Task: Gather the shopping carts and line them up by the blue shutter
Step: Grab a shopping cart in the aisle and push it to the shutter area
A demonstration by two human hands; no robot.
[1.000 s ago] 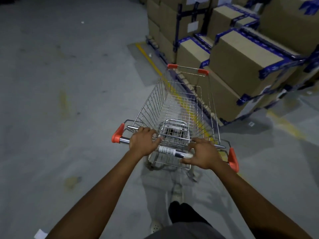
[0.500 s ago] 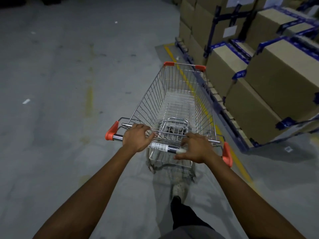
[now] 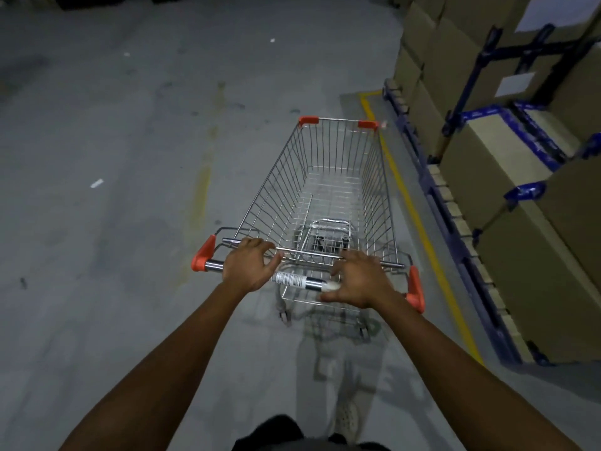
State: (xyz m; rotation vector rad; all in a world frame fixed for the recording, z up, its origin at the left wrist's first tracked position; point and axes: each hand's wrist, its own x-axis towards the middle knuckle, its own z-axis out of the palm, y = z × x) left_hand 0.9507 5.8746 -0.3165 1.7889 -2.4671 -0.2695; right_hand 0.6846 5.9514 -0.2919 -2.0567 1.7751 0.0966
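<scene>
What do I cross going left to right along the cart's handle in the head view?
Left orange end cap → left hand → barcode label on the handle → right hand → right orange end cap → yellow floor line → blue pallet → cardboard boxes.

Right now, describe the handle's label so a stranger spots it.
Beside the stacked boxes is a wire cart. On its handle, between the left hand and right hand, sits the label: a white strip with black print on bare chrome.
</scene>
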